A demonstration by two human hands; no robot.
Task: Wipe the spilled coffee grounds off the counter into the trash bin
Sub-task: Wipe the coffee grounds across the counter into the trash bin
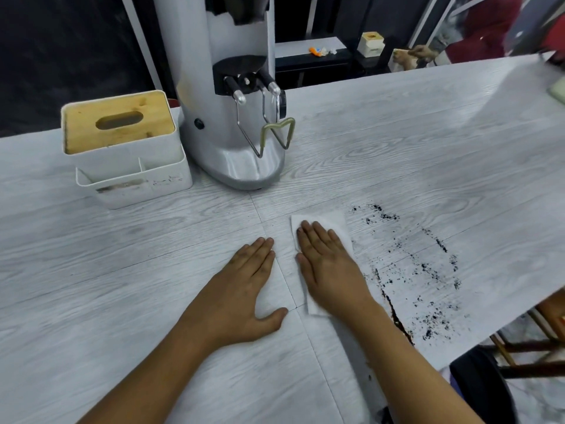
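Your right hand lies flat on the white tissue, and just to its right the counter is bare but for the coffee grounds, out to the edge where the dark trash bin sits below. Your left hand lies flat close beside it. Farther back, the tall coffee grinder and the white tissue box block the way.
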